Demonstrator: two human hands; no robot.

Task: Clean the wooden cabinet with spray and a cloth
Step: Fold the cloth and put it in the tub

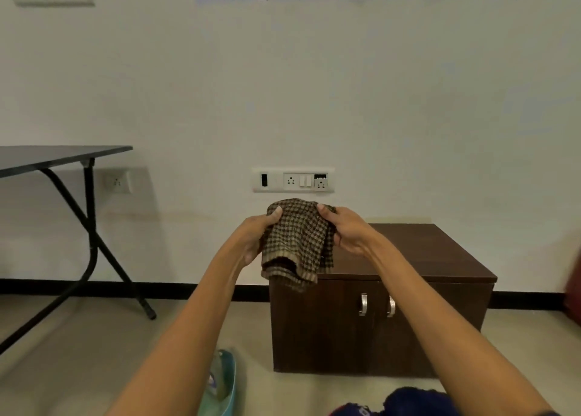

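- Our left hand (256, 239) grips the left edge of the cloth (298, 242), thumb laid over the top and the fingers curled in behind the fabric.
- Our right hand (342, 230) grips the right edge the same way, thumb on top and fingers closed round a bunched fold.
- Both hands are raised in front of us with arms stretched forward, close together, with only the cloth between them.
- The cloth is brown check; it is gathered at the top between the thumbs and hangs down in loose folds below the hands.
- The cabinet (424, 258) stands on the floor (78, 352) against the wall, beyond and just to the right of the hands; both doors are closed, and two metal handles (363, 304) sit side by side.
- The cloth's lower end hangs in front of the cabinet's top left front corner; we cannot tell whether it touches the wood.
- A teal object (220, 384) lies on the floor below our left arm, too blurred to name.
- A dark folding table (63, 154) stands at the left, and a socket panel (293, 180) sits on the wall above the cloth.
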